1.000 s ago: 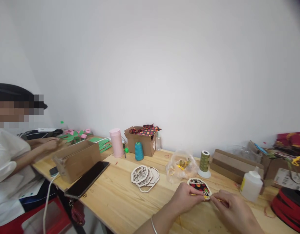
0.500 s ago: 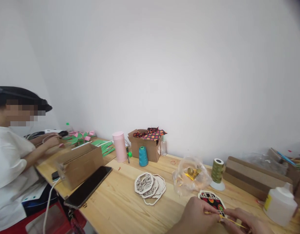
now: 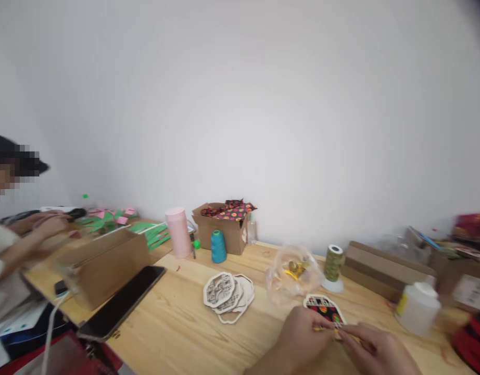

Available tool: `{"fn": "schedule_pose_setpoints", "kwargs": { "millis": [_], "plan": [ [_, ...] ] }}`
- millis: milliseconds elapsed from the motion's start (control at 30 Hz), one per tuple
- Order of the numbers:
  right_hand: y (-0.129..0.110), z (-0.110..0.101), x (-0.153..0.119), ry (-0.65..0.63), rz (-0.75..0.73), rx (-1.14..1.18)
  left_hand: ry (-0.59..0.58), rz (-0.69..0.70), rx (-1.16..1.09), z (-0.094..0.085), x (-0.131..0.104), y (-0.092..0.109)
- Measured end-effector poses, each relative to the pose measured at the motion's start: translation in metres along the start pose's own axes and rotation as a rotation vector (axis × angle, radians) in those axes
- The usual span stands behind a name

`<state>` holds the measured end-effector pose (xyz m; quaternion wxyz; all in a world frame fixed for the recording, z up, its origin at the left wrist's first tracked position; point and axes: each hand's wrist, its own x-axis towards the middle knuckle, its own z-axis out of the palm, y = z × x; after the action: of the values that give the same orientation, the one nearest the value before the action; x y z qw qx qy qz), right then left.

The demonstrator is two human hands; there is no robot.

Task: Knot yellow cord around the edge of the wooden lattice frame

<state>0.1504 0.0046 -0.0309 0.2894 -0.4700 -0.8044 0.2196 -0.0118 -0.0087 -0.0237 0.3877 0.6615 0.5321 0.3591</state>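
Down at the lower right, my left hand [image 3: 308, 336] and my right hand [image 3: 375, 348] meet with their fingertips pinched close together. Both are closed on a thin yellow cord [image 3: 356, 339], mostly hidden by the fingers. Just beyond the fingertips is a pale lattice-edged frame [image 3: 340, 311] with black, red and green patterned fabric [image 3: 329, 311] inside it; its near edge is covered by my hands. Whether the cord is fastened to this frame I cannot tell. Left of my hands lies a pile of similar pale lattice frames [image 3: 228, 297].
A plastic bag [image 3: 281, 284] with gold pieces, an olive thread spool [image 3: 333, 263] and a white glue bottle [image 3: 418, 307] stand around my hands. Farther left are a teal thread cone [image 3: 218, 247], a pink cylinder [image 3: 178, 233], cardboard boxes [image 3: 220, 234], a phone [image 3: 123, 302] and a co-worker [image 3: 13, 250].
My view has turned right, so everything sits farther left, and a red-and-black object shows at the right edge. My hands stay pinched together on the cord; less of it shows.
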Motion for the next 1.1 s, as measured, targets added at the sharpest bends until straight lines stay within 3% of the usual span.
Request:
{"fn": "schedule_pose_setpoints", "kwargs": {
  "millis": [400, 567, 800, 1100],
  "plan": [
    [-0.017, -0.004, -0.002, 0.165, 0.073, 0.082, -0.117, 0.059, -0.118, -0.003, 0.011, 0.005],
    [-0.02, -0.008, -0.003, 0.17, 0.045, 0.096, -0.087, 0.035, -0.102, -0.003, 0.008, 0.007],
    [-0.011, -0.003, 0.002, 0.177, 0.19, 0.357, -0.022, 0.012, -0.04, -0.001, 0.006, 0.007],
    [-0.007, 0.001, 0.006, 0.31, 0.222, 0.477, -0.076, 0.052, -0.064, 0.002, 0.019, 0.005]
  ]
}}
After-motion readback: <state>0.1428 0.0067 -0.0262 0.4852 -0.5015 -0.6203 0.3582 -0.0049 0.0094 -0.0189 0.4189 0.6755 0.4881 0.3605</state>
